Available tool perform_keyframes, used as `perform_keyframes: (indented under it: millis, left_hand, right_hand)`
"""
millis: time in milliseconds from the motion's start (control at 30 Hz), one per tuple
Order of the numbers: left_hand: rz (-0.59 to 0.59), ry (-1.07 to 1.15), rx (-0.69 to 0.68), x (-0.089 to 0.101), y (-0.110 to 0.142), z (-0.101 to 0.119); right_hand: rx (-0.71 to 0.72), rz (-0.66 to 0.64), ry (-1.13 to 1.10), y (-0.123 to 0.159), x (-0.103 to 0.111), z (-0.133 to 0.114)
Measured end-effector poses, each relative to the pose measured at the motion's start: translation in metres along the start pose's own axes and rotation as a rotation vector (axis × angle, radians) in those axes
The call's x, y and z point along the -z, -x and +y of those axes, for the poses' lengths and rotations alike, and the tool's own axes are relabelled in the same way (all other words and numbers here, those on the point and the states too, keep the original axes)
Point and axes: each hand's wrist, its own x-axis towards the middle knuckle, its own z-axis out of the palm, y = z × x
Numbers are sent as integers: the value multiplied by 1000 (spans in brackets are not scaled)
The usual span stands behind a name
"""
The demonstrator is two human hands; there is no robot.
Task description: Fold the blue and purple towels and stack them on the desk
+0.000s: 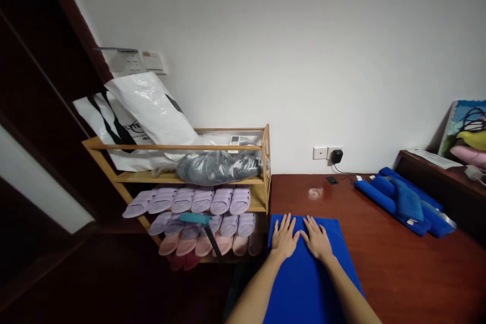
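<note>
A bright blue cloth [304,283] lies spread flat over the left part of the reddish-brown table [398,263]. My left hand [284,237] rests palm down near the cloth's far left corner, fingers stretched out. Beside it, my right hand [317,238] lies flat on the same cloth with its fingers spread. The two thumbs nearly meet. Neither hand grips anything. The near end of the cloth runs out of view between my forearms.
Rolled and folded blue towels [408,202] lie at the table's right. A wooden shoe rack [261,197] with several slippers [203,200] and white bags [152,111] stands left. A black plug [336,156] sits in the wall socket. A raised ledge [406,162] bounds the right side.
</note>
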Motion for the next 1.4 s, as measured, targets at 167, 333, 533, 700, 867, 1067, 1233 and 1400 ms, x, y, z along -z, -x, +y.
perform_keyframes:
  millis: [167,333,533,700,867,1067,1233,1400]
  left_hand:
    - [27,-157,63,15,-4,-30]
    - [76,-233,11,24,13,-19]
    - [-50,-223,-349,22,68,-19]
    - [-53,-247,-319,31,63,-25]
    - [67,-253,-287,23,68,10]
    - [-88,-140,-473,15,128,23]
    - [-157,-138,-437,50,142,4]
    - [-176,-154,-438,54,162,-5]
  right_hand:
    - [-135,55,153,10,30,52]
    - [-138,97,263,32,47,60]
    - [64,35,231,95,22,34]
    - [145,15,227,92,36,41]
    - [125,97,247,86,36,13]
    - [259,-23,148,141,9,-4]
    - [248,-21,167,165,45,37]
    - [228,37,186,186,56,60]
